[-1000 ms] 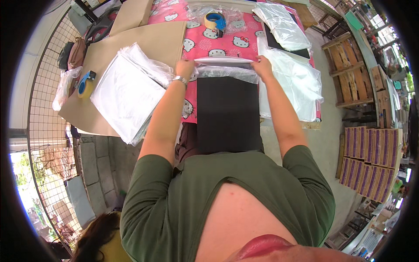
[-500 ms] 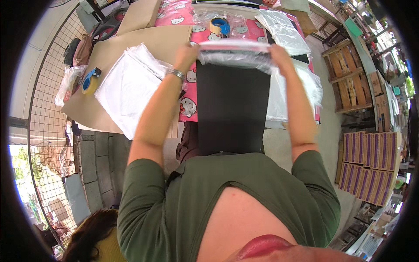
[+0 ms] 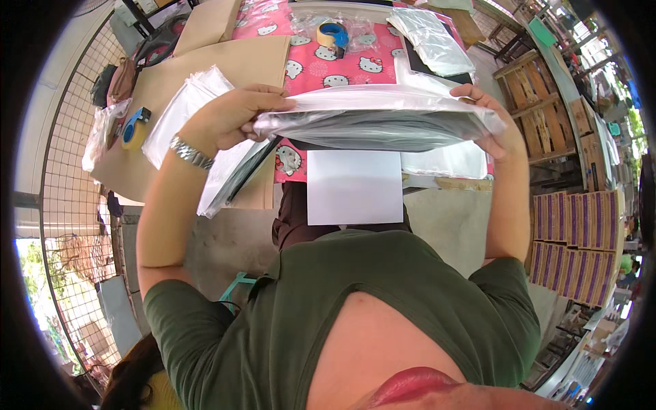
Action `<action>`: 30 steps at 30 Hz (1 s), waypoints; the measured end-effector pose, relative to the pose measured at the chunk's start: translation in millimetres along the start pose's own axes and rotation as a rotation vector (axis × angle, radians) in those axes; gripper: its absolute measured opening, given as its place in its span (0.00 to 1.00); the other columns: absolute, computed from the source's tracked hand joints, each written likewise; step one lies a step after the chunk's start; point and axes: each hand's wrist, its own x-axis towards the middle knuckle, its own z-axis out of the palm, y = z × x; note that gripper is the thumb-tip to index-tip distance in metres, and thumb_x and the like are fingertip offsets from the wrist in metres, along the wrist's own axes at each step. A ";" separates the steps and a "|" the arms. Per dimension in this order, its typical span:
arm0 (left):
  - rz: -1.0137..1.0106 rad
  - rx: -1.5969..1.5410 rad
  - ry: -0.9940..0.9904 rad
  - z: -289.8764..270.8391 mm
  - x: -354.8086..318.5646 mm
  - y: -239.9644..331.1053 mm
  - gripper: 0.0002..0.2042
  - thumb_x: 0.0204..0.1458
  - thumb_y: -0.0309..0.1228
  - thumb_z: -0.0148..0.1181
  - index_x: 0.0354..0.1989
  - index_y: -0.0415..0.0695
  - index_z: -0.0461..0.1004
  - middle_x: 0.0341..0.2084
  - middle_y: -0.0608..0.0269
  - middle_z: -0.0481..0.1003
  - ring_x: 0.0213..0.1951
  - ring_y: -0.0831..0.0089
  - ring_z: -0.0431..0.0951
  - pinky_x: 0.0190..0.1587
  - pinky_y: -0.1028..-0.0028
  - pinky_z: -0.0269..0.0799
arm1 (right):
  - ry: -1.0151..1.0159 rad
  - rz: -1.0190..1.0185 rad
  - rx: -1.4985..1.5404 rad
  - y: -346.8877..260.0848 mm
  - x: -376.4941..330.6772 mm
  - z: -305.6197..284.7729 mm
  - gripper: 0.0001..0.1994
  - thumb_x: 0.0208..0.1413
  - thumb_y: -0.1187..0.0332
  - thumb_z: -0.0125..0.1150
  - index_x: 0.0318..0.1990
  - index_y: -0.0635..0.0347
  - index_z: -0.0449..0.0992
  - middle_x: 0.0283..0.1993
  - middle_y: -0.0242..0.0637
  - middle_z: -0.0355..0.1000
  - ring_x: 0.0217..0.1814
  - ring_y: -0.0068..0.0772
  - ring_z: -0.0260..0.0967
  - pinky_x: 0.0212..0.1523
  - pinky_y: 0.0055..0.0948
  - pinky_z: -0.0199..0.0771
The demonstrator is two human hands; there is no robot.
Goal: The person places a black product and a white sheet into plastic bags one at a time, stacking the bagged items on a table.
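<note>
Over the near part of the table, the left hand and the right hand are holding opposite ends of a plastic-wrapped bundle in their grip, perhaps with dark sheets inside, which could be slipping or creasing if either hand is pulling unevenly.

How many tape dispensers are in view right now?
2. One tape dispenser lies on the brown cardboard at left; the other dispenser is farther back, amid clear plastic over the pink cloth. More could be hidden behind the held plastic bag.
</note>
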 end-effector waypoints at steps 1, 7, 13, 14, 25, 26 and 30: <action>-0.008 -0.109 -0.038 -10.2 14.8 -7.5 0.06 0.53 0.28 0.47 0.27 0.43 0.70 0.16 0.72 0.67 0.11 0.87 0.57 0.15 0.83 0.52 | 0.073 -0.065 0.036 13.5 7.0 -12.7 0.16 0.52 0.73 0.50 0.49 0.66 0.67 0.45 0.39 0.70 0.45 0.27 0.70 0.48 0.25 0.70; -0.010 -0.477 -0.007 -40.6 85.2 -65.4 0.07 0.50 0.24 0.48 0.21 0.47 0.63 0.12 0.72 0.59 0.11 0.83 0.52 0.18 0.80 0.52 | 0.278 -0.162 0.312 103.0 57.2 -83.3 0.15 0.53 0.76 0.45 0.49 0.68 0.66 0.49 0.40 0.69 0.50 0.31 0.68 0.50 0.28 0.71; 0.186 -0.813 0.104 -47.4 147.0 -189.6 0.06 0.55 0.26 0.47 0.26 0.51 0.65 0.14 0.76 0.60 0.15 0.83 0.56 0.20 0.80 0.54 | 0.449 -0.197 0.533 218.7 66.4 -120.9 0.12 0.55 0.77 0.46 0.47 0.61 0.66 0.43 0.33 0.69 0.40 0.23 0.67 0.40 0.25 0.71; 0.093 -0.754 0.187 -27.9 145.6 -189.4 0.05 0.56 0.29 0.49 0.28 0.51 0.66 0.13 0.78 0.58 0.14 0.85 0.55 0.19 0.82 0.53 | 0.534 -0.194 0.543 228.3 61.2 -118.4 0.11 0.55 0.77 0.47 0.45 0.60 0.67 0.42 0.32 0.70 0.40 0.22 0.67 0.39 0.23 0.70; -0.034 -0.032 0.514 0.0 69.0 -251.2 0.12 0.49 0.35 0.60 0.32 0.37 0.74 0.18 0.71 0.69 0.16 0.83 0.60 0.18 0.79 0.53 | 0.481 0.287 -0.478 236.3 -1.0 -27.8 0.08 0.52 0.64 0.60 0.30 0.57 0.69 0.22 0.22 0.60 0.22 0.16 0.54 0.24 0.19 0.57; -0.064 -0.076 0.503 10.4 50.8 -250.2 0.11 0.49 0.36 0.60 0.29 0.40 0.73 0.15 0.73 0.67 0.14 0.84 0.59 0.17 0.79 0.52 | 0.451 0.306 -0.509 244.2 -16.3 -19.1 0.10 0.52 0.62 0.60 0.30 0.57 0.69 0.21 0.23 0.60 0.22 0.16 0.54 0.23 0.19 0.57; -0.280 -0.090 0.360 24.0 -8.8 -286.9 0.14 0.50 0.39 0.60 0.28 0.38 0.74 0.15 0.71 0.69 0.17 0.83 0.64 0.20 0.78 0.59 | 0.337 0.476 -0.593 279.0 -76.5 4.9 0.11 0.52 0.60 0.59 0.30 0.58 0.69 0.20 0.23 0.61 0.21 0.15 0.57 0.21 0.20 0.58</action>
